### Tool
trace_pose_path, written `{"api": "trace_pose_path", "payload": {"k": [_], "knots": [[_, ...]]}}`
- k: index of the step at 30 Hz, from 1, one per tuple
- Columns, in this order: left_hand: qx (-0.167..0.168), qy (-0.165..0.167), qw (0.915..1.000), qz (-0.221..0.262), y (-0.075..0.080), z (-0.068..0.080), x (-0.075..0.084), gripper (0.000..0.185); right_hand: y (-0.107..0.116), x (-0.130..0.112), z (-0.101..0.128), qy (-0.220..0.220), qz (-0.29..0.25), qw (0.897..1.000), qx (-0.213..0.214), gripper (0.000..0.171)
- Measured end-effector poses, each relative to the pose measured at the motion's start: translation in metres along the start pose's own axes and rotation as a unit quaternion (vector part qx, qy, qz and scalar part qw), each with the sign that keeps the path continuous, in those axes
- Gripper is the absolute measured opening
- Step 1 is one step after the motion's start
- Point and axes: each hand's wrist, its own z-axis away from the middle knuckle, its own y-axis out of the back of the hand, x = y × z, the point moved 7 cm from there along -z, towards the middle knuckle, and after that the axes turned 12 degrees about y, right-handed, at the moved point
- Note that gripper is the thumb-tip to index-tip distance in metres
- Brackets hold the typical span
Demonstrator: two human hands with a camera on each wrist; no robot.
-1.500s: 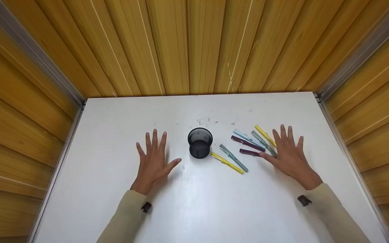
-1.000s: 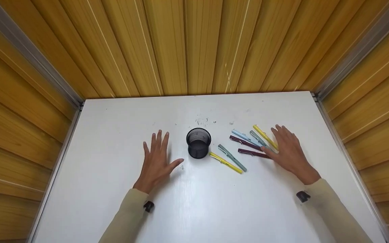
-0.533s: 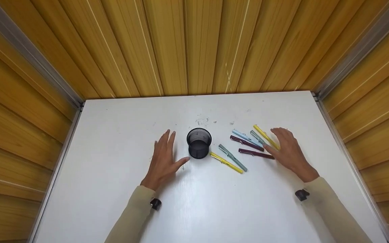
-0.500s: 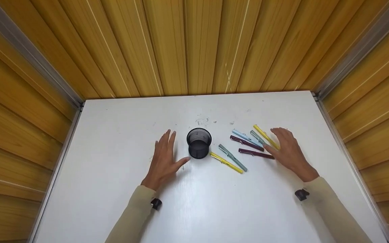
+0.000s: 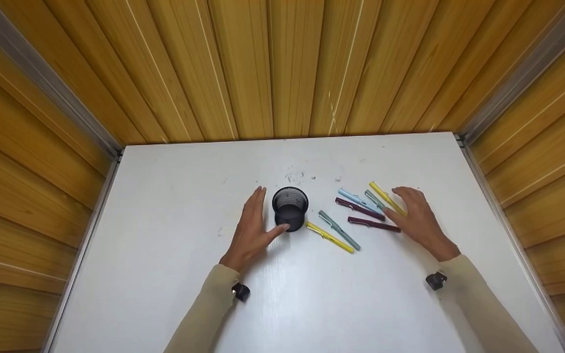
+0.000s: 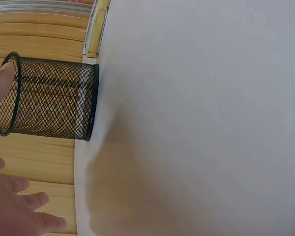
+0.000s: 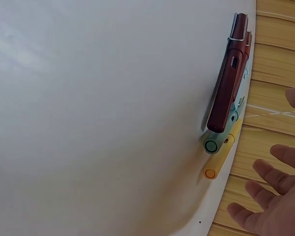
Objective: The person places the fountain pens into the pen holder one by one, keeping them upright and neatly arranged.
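A black mesh pen cup point(image 5: 291, 196) stands upright on the white table. Close on its left is my left hand point(image 5: 249, 235), fingers extended and thumb spread toward the cup's front; contact cannot be told. The left wrist view has the thumb by the rim of the cup point(image 6: 54, 98). My right hand point(image 5: 421, 220) hovers at the right end of a loose group of pens, fingers slightly bent and holding nothing. That group has a yellow pen point(image 5: 381, 193), a grey-green pen point(image 5: 373, 199), a light blue pen point(image 5: 351, 195) and two maroon pens point(image 5: 373, 224), lying partly over each other.
Between the cup and the group lie another grey-green pen point(image 5: 339, 230) and another yellow pen point(image 5: 330, 238), the latter's tip by the cup's base. Wood-patterned walls point(image 5: 292, 68) enclose the white table point(image 5: 174, 196) at the back and sides.
My left hand has moved right, up to the cup, its fingers drawing together. The right hand's fingers have bent somewhat and it has shifted slightly, uncovering more of the lower maroon pen.
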Motion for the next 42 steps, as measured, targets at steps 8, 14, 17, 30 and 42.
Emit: {"api": "trace_pose_path", "payload": {"k": [8,14,17,30,42], "knots": [[-0.013,0.023,0.9980,0.057,-0.013,-0.003,0.001,0.115,-0.003,0.008,0.000,-0.017,-0.017,1.000,-0.002,0.062],[-0.027,0.055,0.9926,0.105,-0.020,-0.003,-0.003,0.115,-0.007,0.014,-0.002,-0.012,-0.037,0.999,0.003,0.057],[-0.035,0.066,0.9888,0.129,-0.025,-0.003,-0.004,0.114,-0.009,0.018,-0.002,-0.012,-0.048,0.999,0.005,0.054],[-0.042,0.057,0.9775,0.199,-0.039,-0.009,-0.003,0.109,-0.012,0.042,0.004,-0.024,-0.076,0.997,0.009,0.052],[-0.029,0.046,0.9729,0.225,-0.040,-0.014,0.000,0.105,-0.011,0.056,-0.002,-0.019,-0.103,0.994,0.012,0.046]]}}
